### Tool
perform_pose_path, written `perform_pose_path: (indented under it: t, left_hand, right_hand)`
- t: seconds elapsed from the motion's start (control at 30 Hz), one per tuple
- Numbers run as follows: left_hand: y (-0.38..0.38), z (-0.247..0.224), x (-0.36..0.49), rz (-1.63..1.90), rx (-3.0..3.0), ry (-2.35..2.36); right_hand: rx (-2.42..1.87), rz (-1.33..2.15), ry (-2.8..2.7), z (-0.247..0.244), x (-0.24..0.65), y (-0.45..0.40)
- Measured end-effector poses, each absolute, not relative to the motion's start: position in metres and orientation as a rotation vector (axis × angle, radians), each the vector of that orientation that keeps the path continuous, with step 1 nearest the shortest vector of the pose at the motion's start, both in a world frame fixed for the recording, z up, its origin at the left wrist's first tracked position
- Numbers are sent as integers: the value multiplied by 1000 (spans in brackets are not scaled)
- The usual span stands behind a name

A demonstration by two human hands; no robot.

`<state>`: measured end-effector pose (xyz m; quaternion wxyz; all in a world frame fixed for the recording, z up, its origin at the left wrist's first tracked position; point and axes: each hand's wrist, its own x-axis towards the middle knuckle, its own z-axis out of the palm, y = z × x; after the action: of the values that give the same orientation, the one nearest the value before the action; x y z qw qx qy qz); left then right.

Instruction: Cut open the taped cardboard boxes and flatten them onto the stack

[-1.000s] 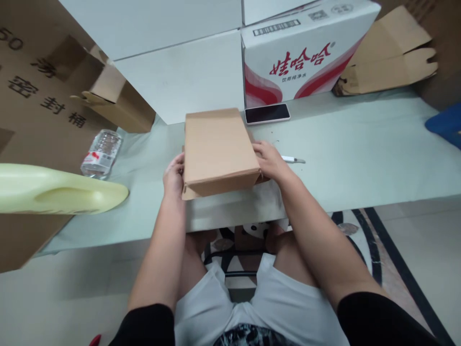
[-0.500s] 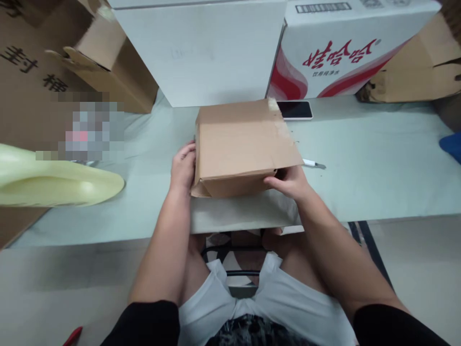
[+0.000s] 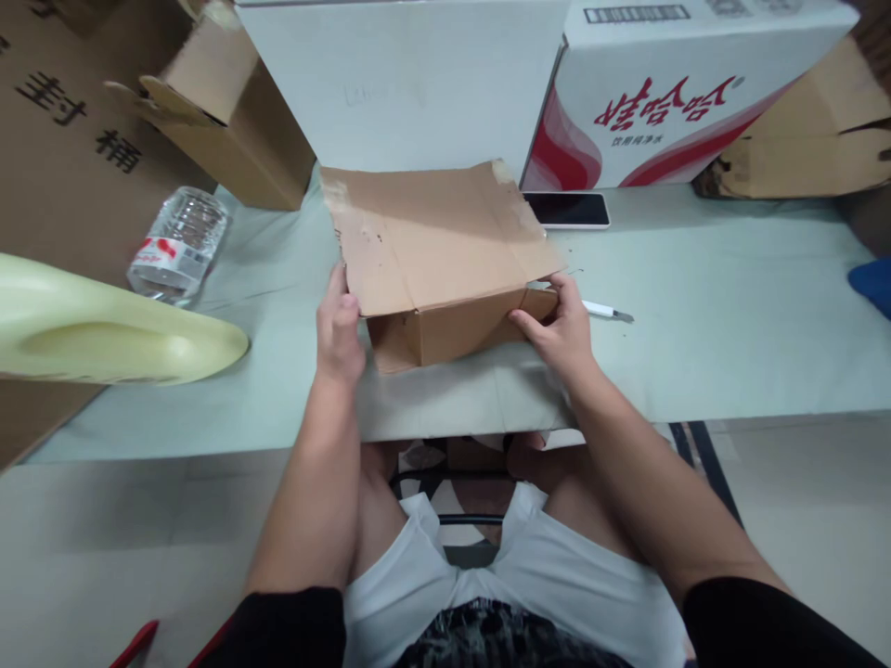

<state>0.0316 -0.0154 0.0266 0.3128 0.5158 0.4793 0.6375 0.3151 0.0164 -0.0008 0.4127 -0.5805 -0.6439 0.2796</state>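
A brown cardboard box (image 3: 445, 243) lies in front of me on the cloth-covered table, its left and right end flaps spread outward. My left hand (image 3: 340, 329) grips the left flap at its near corner, fingers partly hidden behind the cardboard. At the box's right near corner, my right hand (image 3: 561, 325) has its thumb on the front side and its fingers over the right flap. Torn, pale tape marks show on the edges of the flaps. A white-handled craft knife (image 3: 609, 312) lies just right of my right hand.
Behind the box stand a plain white carton (image 3: 418, 93) and a white-and-red carton (image 3: 640, 111), with a phone (image 3: 567, 211) before them. To the left are a clear plastic bottle (image 3: 179, 246), a pale yellow curved object (image 3: 118, 325) and a brown box (image 3: 257, 139). Another opened box (image 3: 800, 153) sits at right.
The box's left flap has swung outward, and my left hand has moved slightly left with it. My right hand has shifted up a little at the right corner.
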Motion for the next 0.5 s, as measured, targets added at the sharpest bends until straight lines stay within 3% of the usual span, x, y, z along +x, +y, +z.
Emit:
perform_pose_path:
  t: [0.4,0.5]
  left_hand:
    - [-42,27,28,1650,1316,1330]
    - [-47,34,15,1683,1077,1205]
  right_hand:
    - [-1174,916,-1487,-9,307,20]
    - [-1150,971,-1444,-16,308,28]
